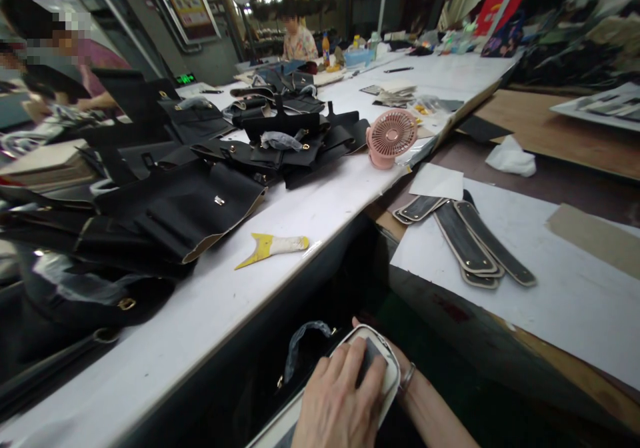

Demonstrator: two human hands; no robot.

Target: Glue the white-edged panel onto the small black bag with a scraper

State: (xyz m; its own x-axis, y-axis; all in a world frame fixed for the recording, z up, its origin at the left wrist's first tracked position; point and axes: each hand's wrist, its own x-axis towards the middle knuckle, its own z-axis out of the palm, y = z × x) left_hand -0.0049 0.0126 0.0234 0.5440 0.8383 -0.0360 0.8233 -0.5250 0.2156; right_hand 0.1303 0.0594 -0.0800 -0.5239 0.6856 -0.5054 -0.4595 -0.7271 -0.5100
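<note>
A black handbag (320, 349) with white-edged trim is tilted at the lower middle, with a plastic-wrapped handle (303, 336) and gold-coloured fittings at its side. My left hand (340, 388) lies across the bag's pale end panel, fingers slightly bent and apart, pressing on a dark grey patch (371, 357). My right hand (395, 358) reaches behind the far end of the bag and supports it. Most of its fingers are hidden; one fingertip shows past the edge. A bracelet (409, 376) circles the right wrist.
Black unfinished bags (190, 201) pile up on the white table (200, 341). A yellow-and-white forked tool (273, 247) and a pink fan (393, 135) stand near its edge. Dark straps (465, 238) lie on the right-hand surface. Co-workers (300, 40) sit beyond and at left.
</note>
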